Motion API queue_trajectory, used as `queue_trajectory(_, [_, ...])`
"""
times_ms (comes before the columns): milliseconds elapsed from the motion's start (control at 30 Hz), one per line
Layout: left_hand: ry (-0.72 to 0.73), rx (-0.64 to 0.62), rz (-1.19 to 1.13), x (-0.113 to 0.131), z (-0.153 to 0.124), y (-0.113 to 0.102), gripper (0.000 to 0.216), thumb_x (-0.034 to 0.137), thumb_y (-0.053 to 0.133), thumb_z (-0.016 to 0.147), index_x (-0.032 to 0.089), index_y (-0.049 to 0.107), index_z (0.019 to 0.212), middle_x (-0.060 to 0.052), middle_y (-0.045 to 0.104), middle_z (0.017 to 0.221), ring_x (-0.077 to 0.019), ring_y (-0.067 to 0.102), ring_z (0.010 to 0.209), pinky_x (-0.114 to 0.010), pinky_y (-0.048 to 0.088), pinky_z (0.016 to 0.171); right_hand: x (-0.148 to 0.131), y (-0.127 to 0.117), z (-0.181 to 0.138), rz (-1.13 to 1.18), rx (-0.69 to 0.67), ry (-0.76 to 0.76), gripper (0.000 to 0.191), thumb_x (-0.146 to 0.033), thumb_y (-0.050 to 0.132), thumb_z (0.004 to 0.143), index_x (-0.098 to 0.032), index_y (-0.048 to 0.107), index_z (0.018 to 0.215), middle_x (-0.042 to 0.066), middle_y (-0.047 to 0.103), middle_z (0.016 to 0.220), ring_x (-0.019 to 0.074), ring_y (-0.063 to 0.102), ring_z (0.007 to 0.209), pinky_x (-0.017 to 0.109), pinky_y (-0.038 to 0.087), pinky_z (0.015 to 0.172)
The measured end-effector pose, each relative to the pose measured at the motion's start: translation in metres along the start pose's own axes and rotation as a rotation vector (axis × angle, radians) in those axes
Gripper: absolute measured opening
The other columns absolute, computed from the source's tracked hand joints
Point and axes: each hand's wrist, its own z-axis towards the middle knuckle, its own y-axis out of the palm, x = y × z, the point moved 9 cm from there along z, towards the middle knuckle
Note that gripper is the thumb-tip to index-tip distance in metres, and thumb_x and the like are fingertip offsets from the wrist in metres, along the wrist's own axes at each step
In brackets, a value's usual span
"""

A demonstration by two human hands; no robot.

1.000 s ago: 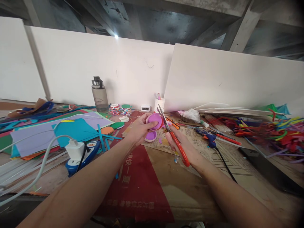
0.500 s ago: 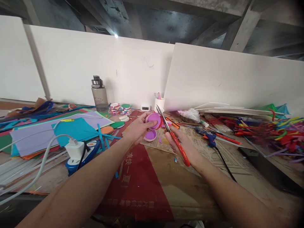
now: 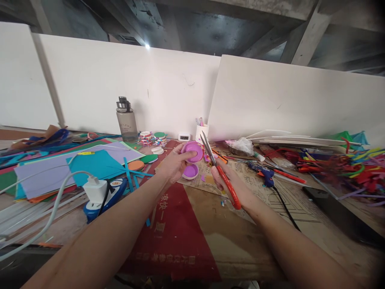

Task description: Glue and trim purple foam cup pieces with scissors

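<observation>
My left hand [image 3: 177, 163] is closed on a round purple disc [image 3: 193, 152] with a raised rim, thumb pressed on its face. A second purple disc [image 3: 190, 172] with a pale rim lies just below it, on the printed brown paper. In my right hand [image 3: 227, 180] is a pair of scissors [image 3: 227, 185] with red handles, blades pointing up and to the left beside the held disc. Whether the blades are fully closed I cannot tell. Small purple scraps [image 3: 203, 178] lie on the paper between my hands.
A water bottle [image 3: 126, 122], stacked discs [image 3: 160, 139], a small clock [image 3: 184, 137] and a pen cup [image 3: 202, 132] stand along the back. Left are coloured sheets [image 3: 48, 172] and a power strip [image 3: 112, 194]; right are a glue gun [image 3: 266, 175], a black phone-like slab [image 3: 339, 214] and colourful strips [image 3: 357, 172].
The held disc has tilted and shifted slightly left, showing more of its inside. The scissors have moved a little away from it; the red at its edge no longer shows.
</observation>
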Motion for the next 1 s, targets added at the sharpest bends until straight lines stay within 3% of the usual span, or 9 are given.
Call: queue_trajectory(1000, [-0.017,-0.021,0.063,-0.004,-0.005,0.007,0.038,0.016,0.087,0.059,0.016,0.07,0.092,-0.002,0.07,0.085,-0.013,0.064,0.077,-0.026,0.049,0.073,0.011,0.002,0.002,0.01,0.008,-0.034,0.027,-0.051,0.047,0.096,-0.025,0.051,0.1,-0.006,0.035,0.068,0.0109,0.035,0.054,0.024,0.031,0.049])
